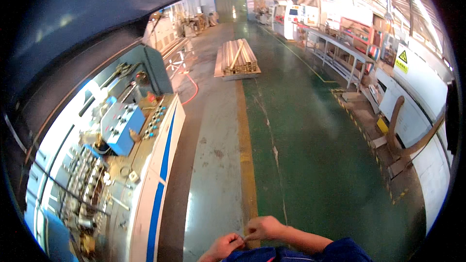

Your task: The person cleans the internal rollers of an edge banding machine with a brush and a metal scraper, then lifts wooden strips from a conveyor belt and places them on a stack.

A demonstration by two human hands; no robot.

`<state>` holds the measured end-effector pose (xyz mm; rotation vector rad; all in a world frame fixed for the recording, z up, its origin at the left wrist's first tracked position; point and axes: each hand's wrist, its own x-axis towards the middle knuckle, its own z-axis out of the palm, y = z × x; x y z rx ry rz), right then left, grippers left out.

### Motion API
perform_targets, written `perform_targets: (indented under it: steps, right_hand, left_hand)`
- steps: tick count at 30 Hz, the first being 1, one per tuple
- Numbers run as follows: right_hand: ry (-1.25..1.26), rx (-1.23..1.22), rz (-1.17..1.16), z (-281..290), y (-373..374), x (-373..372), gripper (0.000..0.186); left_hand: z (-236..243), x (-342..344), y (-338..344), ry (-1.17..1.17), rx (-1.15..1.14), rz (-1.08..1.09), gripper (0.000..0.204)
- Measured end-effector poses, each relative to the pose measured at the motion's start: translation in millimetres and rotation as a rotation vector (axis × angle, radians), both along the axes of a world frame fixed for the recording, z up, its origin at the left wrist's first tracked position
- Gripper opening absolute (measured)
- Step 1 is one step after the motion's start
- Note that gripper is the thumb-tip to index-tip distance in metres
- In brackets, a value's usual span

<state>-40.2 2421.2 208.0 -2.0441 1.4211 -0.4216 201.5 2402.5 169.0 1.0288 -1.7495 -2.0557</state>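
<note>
Close to my body at the lower edge, my left hand [227, 245] and my right hand [264, 228] meet with their fingertips together. Both are closed in a pinch. Whatever lies between the fingers, if anything, is too small to make out. Dark blue clothing [296, 254] shows just below them. To the left stands a long machine with a white and blue side panel [158, 189]; its opening shows a row of metal rollers [87, 179] and a blue control box [124, 128] with black knobs. Neither hand touches the machine.
Ahead on the floor lies a stack of wooden boards [238, 58]. A red hose [194, 92] curls beside the machine. On the right are a long grey bench [335, 43], a white machine [412, 106] with a yellow warning sign, and a brown duct hose [395, 126]. A yellow line [246, 165] runs along the floor.
</note>
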Motion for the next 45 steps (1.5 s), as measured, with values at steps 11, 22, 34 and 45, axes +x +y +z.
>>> perform_targets:
  steps: [11, 22, 34, 45]
  right_hand:
    - [-0.061, 0.325, -0.952, -113, -197, -243, 0.038]
    - [-0.153, -0.087, -0.292, -47, -679, -362, 0.029]
    - [-0.035, 0.317, -0.769, -174, -1021, -486, 0.027]
    - [-0.155, 0.988, -1.086, -361, -1139, -590, 0.020]
  left_hand:
    - [-14, -91, -436, -0.147, -0.350, 0.297, 0.032]
    - [-196, -74, -580, -1.010, 0.054, 0.185, 0.027]
    - [-267, -156, -931, -0.888, -0.062, -0.025, 0.031]
    - [-132, -211, -1436, -0.512, -0.448, 0.836, 0.031]
